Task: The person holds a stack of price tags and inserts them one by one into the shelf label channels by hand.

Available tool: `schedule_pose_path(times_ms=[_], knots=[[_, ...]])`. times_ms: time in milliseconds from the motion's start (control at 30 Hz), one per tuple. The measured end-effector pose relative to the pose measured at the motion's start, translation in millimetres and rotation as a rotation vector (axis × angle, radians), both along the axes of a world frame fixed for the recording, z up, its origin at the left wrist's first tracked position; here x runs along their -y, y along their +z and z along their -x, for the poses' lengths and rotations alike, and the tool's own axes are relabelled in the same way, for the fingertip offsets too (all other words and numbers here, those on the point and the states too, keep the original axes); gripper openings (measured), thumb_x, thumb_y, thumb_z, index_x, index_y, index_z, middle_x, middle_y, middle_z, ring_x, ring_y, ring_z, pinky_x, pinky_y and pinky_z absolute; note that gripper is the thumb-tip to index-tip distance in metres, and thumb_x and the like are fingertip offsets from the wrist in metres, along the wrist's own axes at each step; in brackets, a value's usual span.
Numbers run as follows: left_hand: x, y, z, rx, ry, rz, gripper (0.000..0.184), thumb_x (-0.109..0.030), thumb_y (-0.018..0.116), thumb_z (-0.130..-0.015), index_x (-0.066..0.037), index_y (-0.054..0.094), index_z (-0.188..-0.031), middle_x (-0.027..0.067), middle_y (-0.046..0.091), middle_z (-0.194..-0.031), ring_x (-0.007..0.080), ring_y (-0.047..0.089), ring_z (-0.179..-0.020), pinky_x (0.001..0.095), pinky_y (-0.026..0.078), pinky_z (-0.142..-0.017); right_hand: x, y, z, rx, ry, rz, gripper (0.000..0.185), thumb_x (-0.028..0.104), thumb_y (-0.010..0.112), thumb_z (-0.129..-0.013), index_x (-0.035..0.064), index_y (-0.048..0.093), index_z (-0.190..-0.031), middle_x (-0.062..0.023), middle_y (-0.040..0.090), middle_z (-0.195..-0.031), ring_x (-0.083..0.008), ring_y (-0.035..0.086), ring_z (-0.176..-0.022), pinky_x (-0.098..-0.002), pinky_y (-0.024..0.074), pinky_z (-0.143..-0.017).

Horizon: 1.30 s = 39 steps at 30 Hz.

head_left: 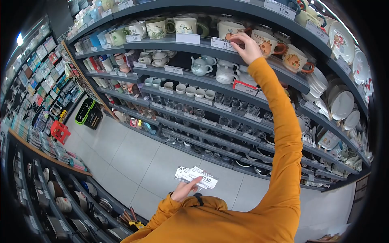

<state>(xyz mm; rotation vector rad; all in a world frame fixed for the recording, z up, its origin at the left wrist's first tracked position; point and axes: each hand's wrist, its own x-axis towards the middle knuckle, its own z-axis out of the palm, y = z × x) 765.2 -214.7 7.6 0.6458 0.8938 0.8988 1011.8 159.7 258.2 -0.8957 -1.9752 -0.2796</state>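
My left hand (pixel 186 190) is low in front of my body, closed around a fanned stack of white price tags (pixel 208 180); the top one reads 10.80. My right hand (pixel 247 48) is stretched out to the upper shelf edge. Its thumb and fingers pinch at the right end of a price tag (pixel 221 43) reading 18.80, which sits along the shelf lip. Just behind the fingers stand mugs with printed animals, one mug (pixel 264 41) to the right and a white mug (pixel 227 30) partly covered by the hand.
Curved shelves hold teapots (pixel 199 66), small cups (pixel 190 90), glasses (pixel 198 112) and plates (pixel 341 101). A black basket (pixel 90 113) with a green rim and a red stool (pixel 60 131) stand on the tiled floor. A shelf of pans (pixel 63 204) is at lower left.
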Motion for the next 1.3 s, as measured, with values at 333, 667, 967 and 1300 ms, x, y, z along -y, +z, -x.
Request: schedule_pose_path(times_ms=[333, 667, 967, 1300], knots=[[-12.5, -8.9, 1.9, -0.087, 0.205, -0.056, 0.019, -0.019, 0.063, -0.092, -0.004, 0.062, -0.104, -0.0012, 0.062, -0.088, 0.0045, 0.049, -0.068, 0.0213, 0.037, -0.055, 278.7, -223.3, 60.0, -0.448, 0.501, 1.117, 0.025, 0.02, 0.076, -0.081, 0.006, 0.068, -0.1, -0.0028, 0.067, -0.09, -0.0118, 0.063, -0.083, -0.0291, 0.0519, -0.077], [-28.0, -4.8, -18.8, -0.195, 0.039, -0.139, 0.02, -0.023, 0.065, -0.091, -0.005, 0.063, -0.101, -0.0014, 0.062, -0.088, 0.0038, 0.048, -0.067, 0.0204, 0.036, -0.054, 341.7, -255.8, 29.4, -0.838, 0.155, 1.226, 0.021, 0.013, 0.077, -0.081, -0.0016, 0.066, -0.091, -0.0083, 0.07, -0.081, -0.0106, 0.066, -0.074, -0.0233, 0.0522, -0.072], [-24.6, -8.8, -7.7, -0.121, 0.066, -0.121, 0.025, -0.018, 0.061, -0.093, -0.003, 0.06, -0.113, 0.0046, 0.066, -0.103, 0.0069, 0.057, -0.076, 0.0205, 0.042, -0.057, 325.8, -250.0, 29.5, -0.93, 0.207, 1.223, 0.018, 0.007, 0.068, -0.087, -0.0076, 0.065, -0.096, -0.0127, 0.07, -0.081, -0.012, 0.066, -0.071, -0.0231, 0.0524, -0.066], [-9.1, -9.7, 6.2, 0.055, 0.024, 0.019, 0.032, -0.014, 0.056, -0.094, -0.001, 0.052, -0.123, 0.0113, 0.061, -0.122, 0.016, 0.063, -0.099, 0.027, 0.053, -0.072, 287.8, -163.2, 14.7, -1.022, 0.263, 0.954, 0.033, 0.001, 0.066, -0.086, -0.0017, 0.056, -0.118, -0.0085, 0.066, -0.09, -0.0087, 0.061, -0.073, -0.021, 0.0499, -0.066]])
